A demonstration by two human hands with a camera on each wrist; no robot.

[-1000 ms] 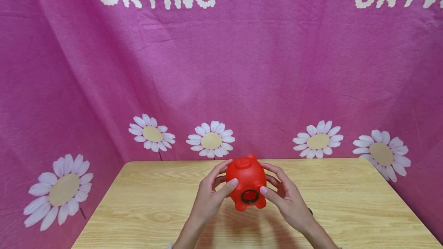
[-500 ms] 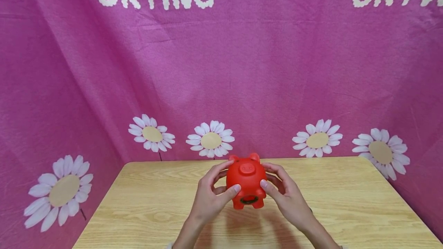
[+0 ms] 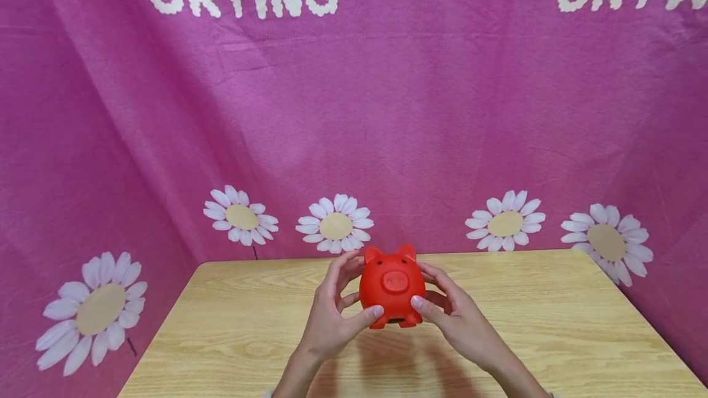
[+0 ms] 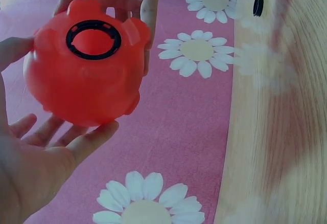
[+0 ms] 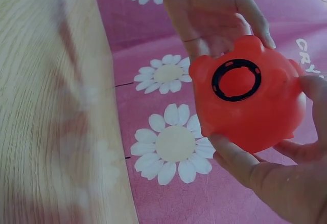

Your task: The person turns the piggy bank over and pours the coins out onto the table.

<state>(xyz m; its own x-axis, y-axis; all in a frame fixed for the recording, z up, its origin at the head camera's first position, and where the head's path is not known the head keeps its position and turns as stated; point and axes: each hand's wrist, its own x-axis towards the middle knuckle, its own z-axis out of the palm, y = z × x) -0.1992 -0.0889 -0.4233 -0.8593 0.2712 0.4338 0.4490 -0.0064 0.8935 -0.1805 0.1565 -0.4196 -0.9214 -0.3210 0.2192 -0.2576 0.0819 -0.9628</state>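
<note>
A red piggy bank [image 3: 393, 295] is held up over the table between both hands, its snout and eyes facing the head camera. Its left side is gripped by my left hand [image 3: 334, 318], thumb in front near a foot and fingers round the side. My right hand [image 3: 461, 324] holds the other side, thumb likewise on the lower front. From below, the left wrist view shows a black ring [image 4: 69, 42] round the hole in the bank's underside. Through the hole the red inside shows. The right wrist view has the same underside of the piggy bank [image 5: 255, 119].
A small round black piece [image 4: 258, 6] lies on the wooden table [image 3: 238, 336], seen in the left wrist view. Behind and beside the table hangs a pink cloth [image 3: 415, 109] printed with daisies and the word CRYING.
Both hands have tilted the piggy bank: its open underside faced the head camera before, and now its face does. The hands keep their hold at almost the same spot.
</note>
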